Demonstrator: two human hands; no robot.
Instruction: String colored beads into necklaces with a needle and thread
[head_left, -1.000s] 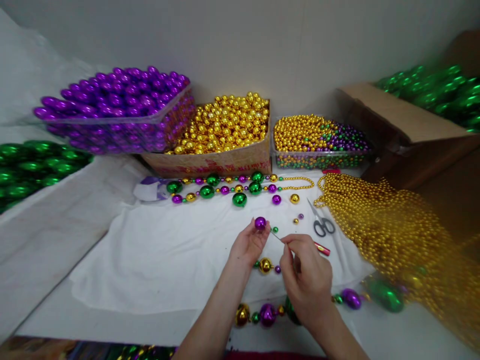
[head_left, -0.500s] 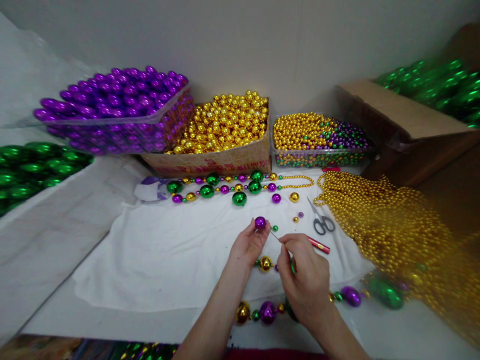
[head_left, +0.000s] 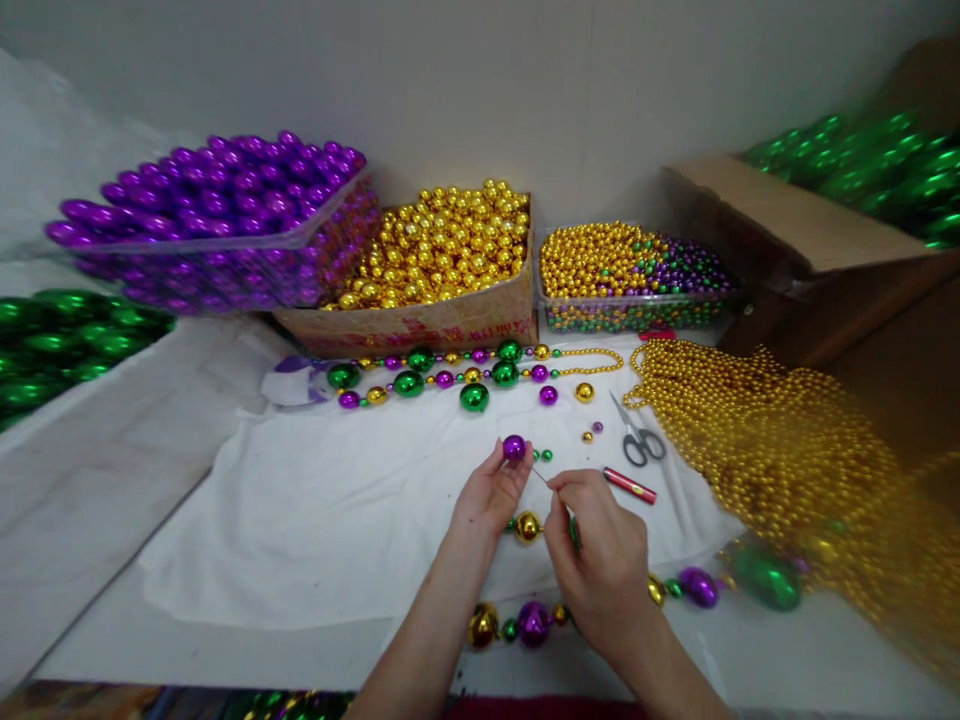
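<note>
Between the fingertips of my left hand (head_left: pixel 495 490) is a shiny purple bead (head_left: pixel 514 447). My right hand (head_left: pixel 600 545) pinches a thin needle-like rod (head_left: pixel 541 477), whose tip points at the left fingers near that bead. Whether the tip is inside the bead cannot be made out. Just right of the left fingertips lies a small green bead (head_left: pixel 547 455), with another green one close beside it. Under my wrists runs a strand of large beads, including a gold bead (head_left: pixel 529 526) and a purple ball (head_left: pixel 534 624), partly covered by the right hand.
Scissors (head_left: pixel 640 443) and a red lighter-like stick (head_left: pixel 630 486) lie to the right. Finished-looking strands (head_left: pixel 409 383) stretch behind. Along the back stand a purple-bead tub (head_left: pixel 300 240), a gold-bead carton (head_left: pixel 420 330) and a mixed-bead tub (head_left: pixel 637 300). Gold chains (head_left: pixel 750 440) heap at right.
My right hand has shifted slightly left with the rod, closer to my left hand. A second small green bead now shows by the left fingertips. The whole view has shifted a little.
</note>
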